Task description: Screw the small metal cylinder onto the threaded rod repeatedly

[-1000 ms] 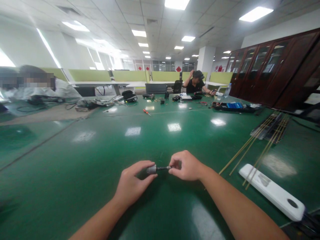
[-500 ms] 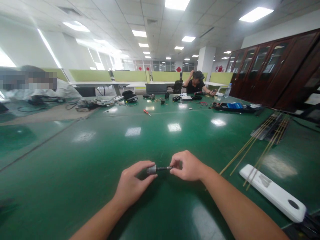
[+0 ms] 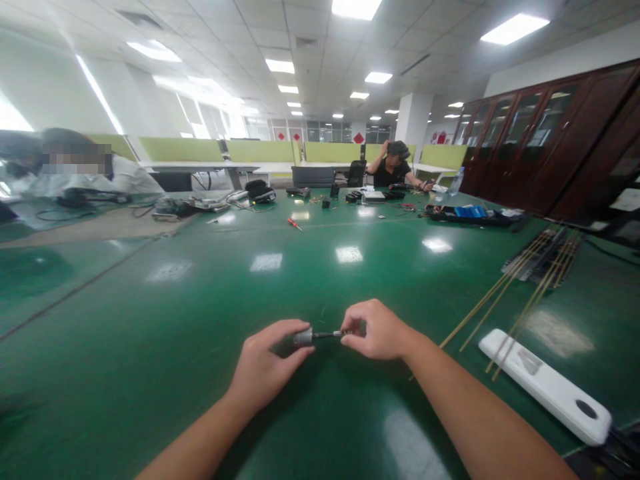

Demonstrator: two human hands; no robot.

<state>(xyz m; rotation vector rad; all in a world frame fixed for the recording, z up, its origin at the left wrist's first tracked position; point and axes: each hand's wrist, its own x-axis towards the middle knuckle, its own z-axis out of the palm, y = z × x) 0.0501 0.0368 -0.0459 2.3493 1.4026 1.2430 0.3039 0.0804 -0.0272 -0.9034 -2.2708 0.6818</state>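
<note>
barely any change: fingers of the left hand point(image 3: 270, 363) still clasp a grey cylinder point(image 3: 303, 338), the right hand point(image 3: 376, 331) pinching its dark rod point(image 3: 324, 335)

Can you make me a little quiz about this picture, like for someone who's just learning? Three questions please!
1. Which hand holds the small grey cylinder?
2. True or false: the long, rounded white object lies to the right of the right hand.
3. What runs between the cylinder and the right hand?
A) a blue ribbon
B) a thin dark rod
C) a wooden spoon

Key: 1. The left hand; 2. True; 3. B
</note>
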